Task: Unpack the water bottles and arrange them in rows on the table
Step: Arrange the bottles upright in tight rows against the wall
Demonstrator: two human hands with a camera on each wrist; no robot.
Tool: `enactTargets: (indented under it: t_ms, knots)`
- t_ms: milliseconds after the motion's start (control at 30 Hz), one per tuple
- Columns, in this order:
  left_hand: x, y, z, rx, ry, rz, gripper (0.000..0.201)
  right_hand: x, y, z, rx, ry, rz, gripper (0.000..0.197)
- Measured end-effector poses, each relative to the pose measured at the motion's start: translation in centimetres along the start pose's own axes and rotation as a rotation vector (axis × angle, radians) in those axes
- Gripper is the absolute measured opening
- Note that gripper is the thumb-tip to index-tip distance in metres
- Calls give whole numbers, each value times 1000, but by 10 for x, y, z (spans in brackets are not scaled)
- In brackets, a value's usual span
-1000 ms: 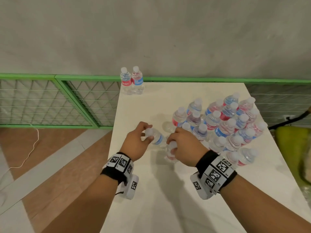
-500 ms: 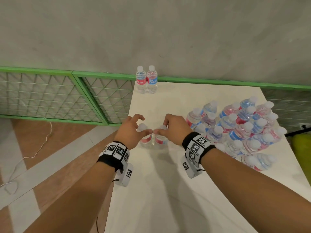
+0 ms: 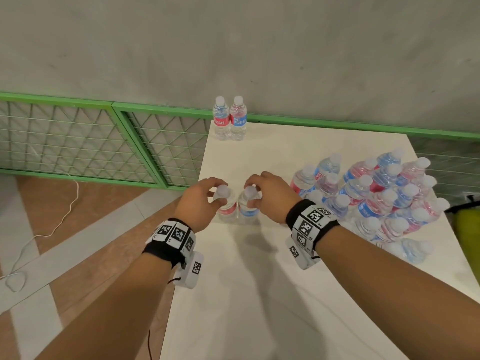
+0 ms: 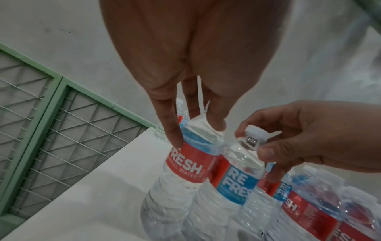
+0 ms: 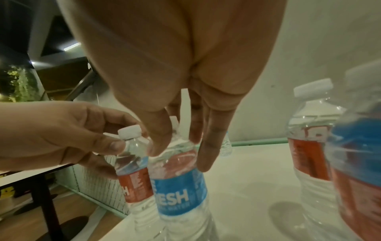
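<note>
The left hand [image 3: 198, 201] pinches the neck of a clear plastic water bottle with a red label [image 3: 226, 207], fingers [image 4: 172, 128] curled round it. The right hand [image 3: 270, 197] grips the neck of a clear plastic bottle with a blue label [image 3: 248, 207] the same way. Both bottles stand upright, touching, on the white table [image 3: 259, 294]. To the right of the right fingers lies a bundle of wrapped bottles [image 3: 376, 198], seemingly still in film, partly hidden by the wrist. Beyond the fingers, two upright bottles [image 3: 230, 118] stand at the table's far edge.
</note>
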State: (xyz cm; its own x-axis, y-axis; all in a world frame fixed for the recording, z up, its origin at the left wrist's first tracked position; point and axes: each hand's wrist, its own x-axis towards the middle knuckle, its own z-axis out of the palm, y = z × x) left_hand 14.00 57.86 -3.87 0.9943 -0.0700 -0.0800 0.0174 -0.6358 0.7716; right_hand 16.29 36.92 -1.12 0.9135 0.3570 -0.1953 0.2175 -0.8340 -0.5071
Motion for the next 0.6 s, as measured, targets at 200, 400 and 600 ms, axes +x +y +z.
enactTargets:
  t_ms: [200, 400, 600]
  knots:
    - [18, 0, 2, -24, 66, -12, 33, 20, 2, 8, 38, 98, 44, 36]
    - [55, -1, -1, 22, 71, -7, 32, 55, 6, 0, 77, 159, 92, 36]
    - [110, -2, -9, 44, 92, -30, 33, 108, 12, -19, 64, 174, 151, 39]
